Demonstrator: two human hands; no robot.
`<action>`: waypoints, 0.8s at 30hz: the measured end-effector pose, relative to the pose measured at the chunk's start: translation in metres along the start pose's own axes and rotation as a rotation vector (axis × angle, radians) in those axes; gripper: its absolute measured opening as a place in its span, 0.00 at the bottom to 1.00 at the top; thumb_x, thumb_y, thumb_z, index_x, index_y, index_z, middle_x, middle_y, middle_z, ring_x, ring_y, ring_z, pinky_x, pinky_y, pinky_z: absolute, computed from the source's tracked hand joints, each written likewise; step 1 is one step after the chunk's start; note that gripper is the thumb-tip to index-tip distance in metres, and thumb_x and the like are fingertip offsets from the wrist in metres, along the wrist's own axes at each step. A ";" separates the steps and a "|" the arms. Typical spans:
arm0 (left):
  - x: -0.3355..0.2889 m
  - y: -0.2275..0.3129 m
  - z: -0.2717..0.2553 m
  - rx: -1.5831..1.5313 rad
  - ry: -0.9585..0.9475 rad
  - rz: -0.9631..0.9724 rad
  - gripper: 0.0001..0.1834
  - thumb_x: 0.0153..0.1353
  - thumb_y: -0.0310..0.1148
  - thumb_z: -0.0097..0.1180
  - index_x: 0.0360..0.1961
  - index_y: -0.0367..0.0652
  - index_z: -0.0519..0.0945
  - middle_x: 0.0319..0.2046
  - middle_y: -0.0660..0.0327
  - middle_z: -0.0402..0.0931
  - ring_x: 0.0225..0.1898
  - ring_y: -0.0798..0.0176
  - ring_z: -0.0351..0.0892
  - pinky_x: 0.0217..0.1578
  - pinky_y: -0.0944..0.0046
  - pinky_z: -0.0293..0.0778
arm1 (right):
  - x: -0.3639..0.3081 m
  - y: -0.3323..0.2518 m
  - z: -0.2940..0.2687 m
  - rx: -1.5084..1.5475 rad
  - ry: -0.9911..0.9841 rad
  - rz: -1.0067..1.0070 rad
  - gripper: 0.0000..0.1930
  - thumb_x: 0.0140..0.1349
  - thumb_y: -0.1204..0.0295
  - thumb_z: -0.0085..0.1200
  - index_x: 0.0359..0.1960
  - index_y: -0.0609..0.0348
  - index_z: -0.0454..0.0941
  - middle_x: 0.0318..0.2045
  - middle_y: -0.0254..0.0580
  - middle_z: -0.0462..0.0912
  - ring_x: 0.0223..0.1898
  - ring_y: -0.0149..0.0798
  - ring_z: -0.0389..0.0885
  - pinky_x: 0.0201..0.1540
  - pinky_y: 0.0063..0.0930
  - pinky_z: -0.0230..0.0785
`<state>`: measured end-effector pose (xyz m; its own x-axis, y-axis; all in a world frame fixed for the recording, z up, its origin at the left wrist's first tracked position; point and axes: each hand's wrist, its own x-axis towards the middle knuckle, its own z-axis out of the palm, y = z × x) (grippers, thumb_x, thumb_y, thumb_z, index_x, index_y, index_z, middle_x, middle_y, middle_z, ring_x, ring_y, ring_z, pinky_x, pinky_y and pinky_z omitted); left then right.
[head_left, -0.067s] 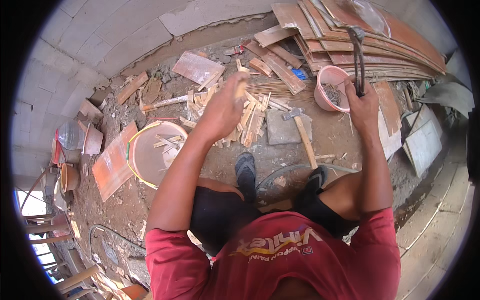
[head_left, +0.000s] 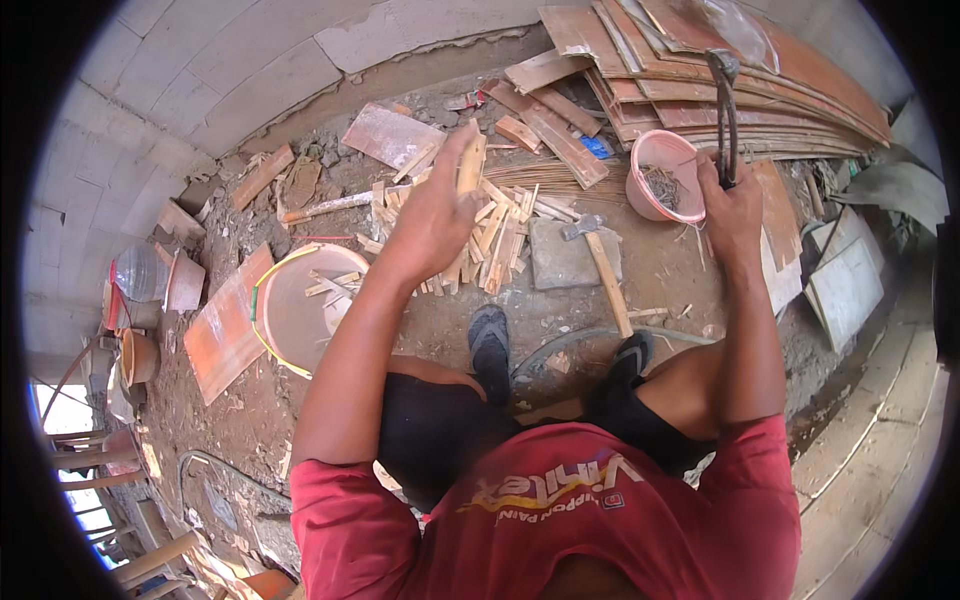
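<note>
Raised over the wood pile, my left hand (head_left: 437, 222) is closed on a short wooden strip (head_left: 471, 165), whose pale face shows beside the fingers. To the right, my right hand (head_left: 732, 205) grips the dark handles of metal pincers (head_left: 724, 110), their head pointing away from me. A pink bucket (head_left: 648, 190) with what look like nails in it stands just left of that hand. Below my left hand lie many short wood strips (head_left: 497, 245). A hammer (head_left: 607, 280) rests its head on a grey stone block (head_left: 550, 262).
On the left stands a large pale bucket (head_left: 290, 310) with a yellow-green rim and a few wood pieces inside. Stacked boards (head_left: 700, 90) fill the far right. A reddish panel (head_left: 225, 325) lies on the dirt floor, and a block wall (head_left: 270, 75) runs along the back.
My left hand has shifted slightly left and turned, so more of the wooden strip's face shows. The pincers in my right hand have moved slightly to the right.
</note>
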<state>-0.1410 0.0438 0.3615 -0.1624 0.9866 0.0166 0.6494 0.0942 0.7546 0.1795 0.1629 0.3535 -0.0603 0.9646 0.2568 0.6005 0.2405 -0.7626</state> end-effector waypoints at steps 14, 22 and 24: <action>0.010 -0.052 -0.066 -0.278 0.452 -0.185 0.22 0.62 0.30 0.57 0.56 0.35 0.71 0.26 0.64 0.72 0.26 0.70 0.72 0.32 0.66 0.73 | 0.012 0.016 0.004 0.125 -0.035 0.088 0.23 0.67 0.52 0.52 0.41 0.64 0.80 0.21 0.31 0.70 0.23 0.27 0.67 0.26 0.26 0.59; 0.052 -0.111 -0.063 0.016 0.244 -0.233 0.30 0.60 0.40 0.60 0.59 0.34 0.71 0.36 0.46 0.82 0.39 0.48 0.82 0.44 0.54 0.74 | 0.006 0.033 0.024 0.113 -0.198 0.164 0.20 0.70 0.59 0.50 0.54 0.62 0.78 0.20 0.24 0.64 0.22 0.22 0.59 0.24 0.21 0.50; 0.054 -0.120 -0.055 0.086 0.293 -0.242 0.30 0.60 0.42 0.59 0.60 0.35 0.71 0.37 0.44 0.82 0.42 0.45 0.81 0.46 0.54 0.74 | 0.004 0.023 0.031 0.078 -0.262 0.198 0.21 0.71 0.60 0.49 0.54 0.64 0.78 0.21 0.25 0.65 0.23 0.22 0.60 0.25 0.21 0.51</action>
<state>-0.2688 0.0782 0.3079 -0.5156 0.8559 0.0411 0.6245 0.3424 0.7020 0.1683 0.1752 0.3184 -0.1571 0.9861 -0.0546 0.5585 0.0431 -0.8284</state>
